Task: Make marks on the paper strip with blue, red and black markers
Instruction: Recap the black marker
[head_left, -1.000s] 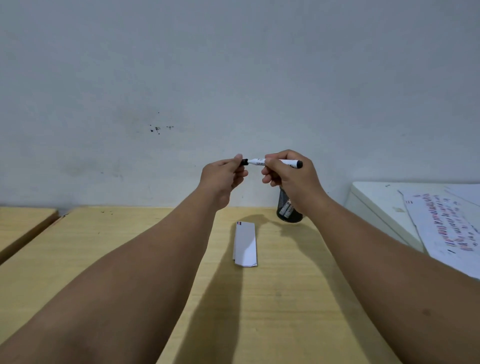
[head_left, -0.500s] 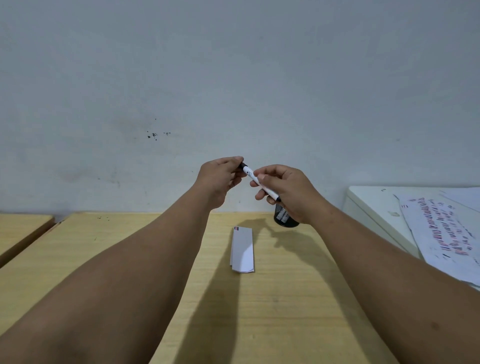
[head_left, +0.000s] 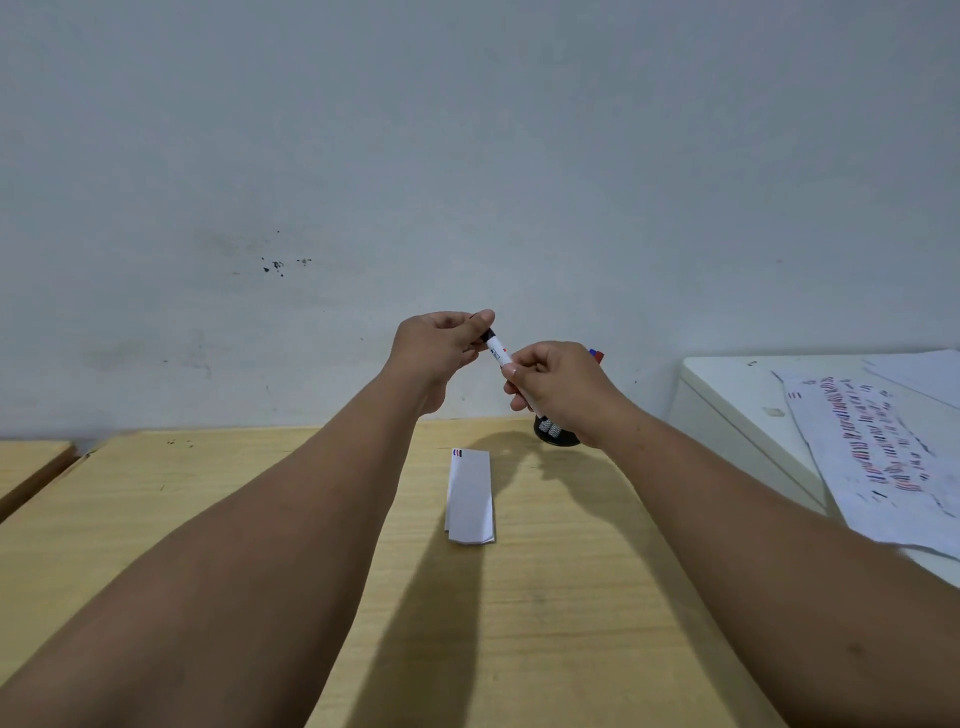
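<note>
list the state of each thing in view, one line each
black marker: held in the air, tilted, both hands on it
left hand: pinching the marker's black end
right hand: gripping the barrel
paper strip: flat on the table, marks at its far left corner
pen holder: upright, mostly hidden behind the right hand

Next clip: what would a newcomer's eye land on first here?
Two bare forearms reach up the middle, with the left hand and right hand pinching a white marker between them above the wooden table. Below lies a folded paper strip marked at its far corner; a scribbled sheet sits right.
</note>
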